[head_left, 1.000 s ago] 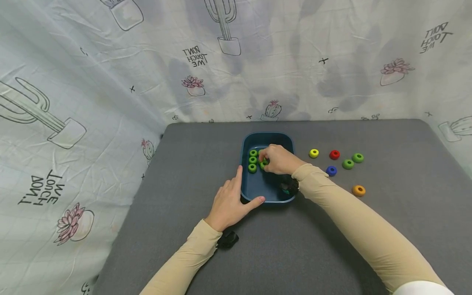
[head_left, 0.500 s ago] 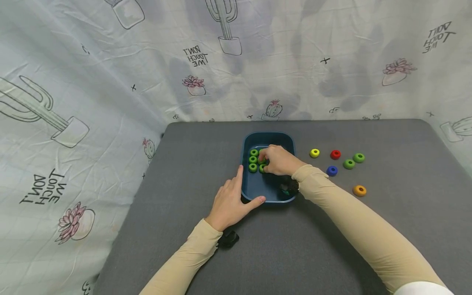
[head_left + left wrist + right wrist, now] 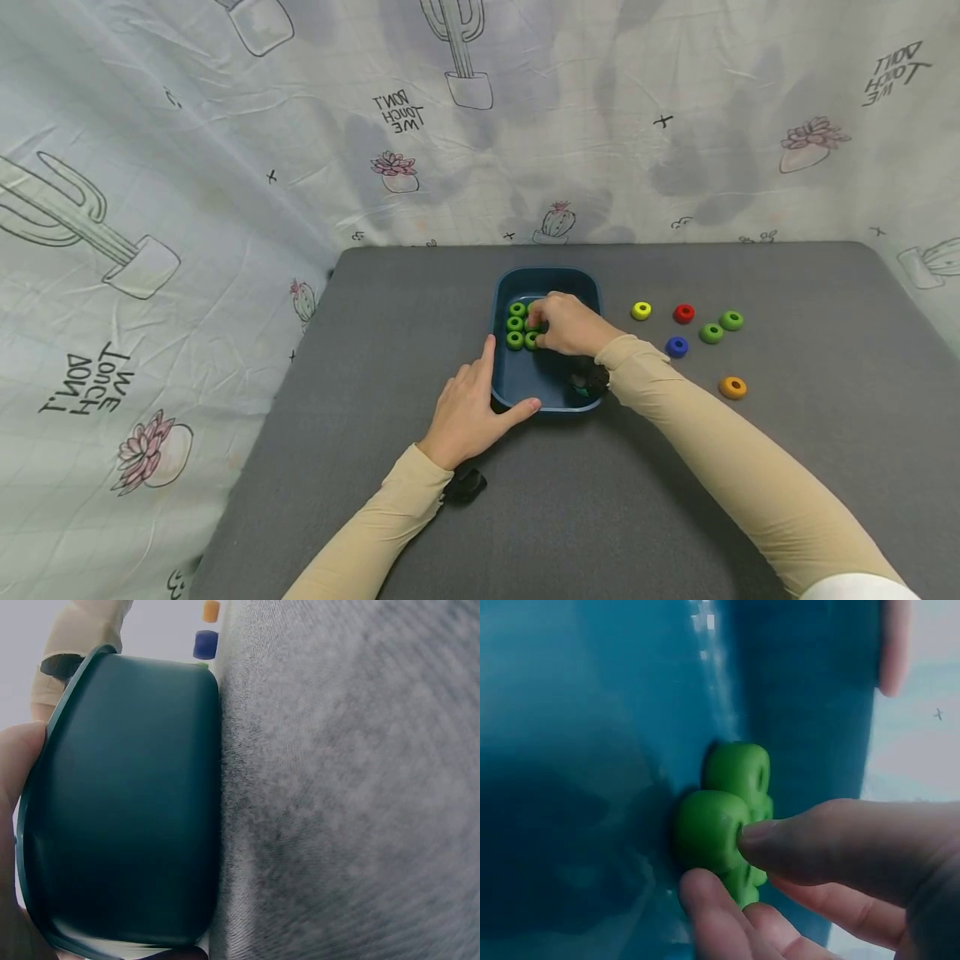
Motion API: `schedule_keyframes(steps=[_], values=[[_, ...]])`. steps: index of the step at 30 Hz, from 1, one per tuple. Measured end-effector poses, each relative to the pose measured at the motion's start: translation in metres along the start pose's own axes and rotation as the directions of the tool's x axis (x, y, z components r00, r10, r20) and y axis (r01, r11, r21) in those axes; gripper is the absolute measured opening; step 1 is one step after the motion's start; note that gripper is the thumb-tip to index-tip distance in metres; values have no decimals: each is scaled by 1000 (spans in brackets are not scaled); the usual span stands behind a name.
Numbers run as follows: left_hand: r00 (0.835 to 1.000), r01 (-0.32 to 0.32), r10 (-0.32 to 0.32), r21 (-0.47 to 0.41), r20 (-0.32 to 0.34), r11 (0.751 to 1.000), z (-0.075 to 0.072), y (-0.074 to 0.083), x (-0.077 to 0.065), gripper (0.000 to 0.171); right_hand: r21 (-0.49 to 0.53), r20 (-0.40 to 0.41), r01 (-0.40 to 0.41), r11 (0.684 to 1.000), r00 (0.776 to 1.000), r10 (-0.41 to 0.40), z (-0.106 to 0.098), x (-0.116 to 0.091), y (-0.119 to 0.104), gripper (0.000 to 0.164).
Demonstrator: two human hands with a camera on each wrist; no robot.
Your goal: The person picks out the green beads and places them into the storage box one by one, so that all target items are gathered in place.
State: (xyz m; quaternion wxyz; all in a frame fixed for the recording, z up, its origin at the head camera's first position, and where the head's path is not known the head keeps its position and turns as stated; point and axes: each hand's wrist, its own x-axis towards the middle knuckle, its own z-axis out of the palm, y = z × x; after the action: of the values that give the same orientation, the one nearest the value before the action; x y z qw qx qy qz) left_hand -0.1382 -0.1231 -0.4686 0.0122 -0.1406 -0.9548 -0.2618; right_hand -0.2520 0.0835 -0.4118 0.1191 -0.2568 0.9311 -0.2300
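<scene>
A blue tray (image 3: 528, 383) holds green beads (image 3: 514, 340) along its left side, three in a column with more beside them. My right hand (image 3: 567, 323) reaches into the tray over the second column and partly hides it. In the right wrist view its thumb (image 3: 799, 844) lies on the top of the nearest green bead (image 3: 709, 829), with a finger curled against the bead's lower side. My left hand (image 3: 465, 417) rests spread at the tray's near left corner, index finger along the left wall and thumb at the near rim. The left wrist view shows the tray's outer wall (image 3: 127, 802) close up.
Right of the tray on the grey table (image 3: 645, 517) lie a yellow bead (image 3: 641, 311), a red bead (image 3: 683, 314), a blue bead (image 3: 677, 347), two green beads (image 3: 712, 333) and an orange bead (image 3: 732, 387). A printed curtain (image 3: 600, 125) hangs behind the table.
The green bead at my right fingertips has slid left, up against the first column. The right hand has barely shifted, and the left hand keeps its place at the tray.
</scene>
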Motion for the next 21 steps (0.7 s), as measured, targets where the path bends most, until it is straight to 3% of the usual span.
schedule_keyframes(steps=[9, 21], values=[[1000, -2, 2, 1, -7, 1000, 1, 0, 0, 116, 82, -81, 3, 997, 997, 4, -20, -18, 6, 28], [1000, 21, -21, -18, 6, 1000, 3, 0, -1, 118, 137, -138, -75, 988, 986, 94, -42, -61, 27, 32]])
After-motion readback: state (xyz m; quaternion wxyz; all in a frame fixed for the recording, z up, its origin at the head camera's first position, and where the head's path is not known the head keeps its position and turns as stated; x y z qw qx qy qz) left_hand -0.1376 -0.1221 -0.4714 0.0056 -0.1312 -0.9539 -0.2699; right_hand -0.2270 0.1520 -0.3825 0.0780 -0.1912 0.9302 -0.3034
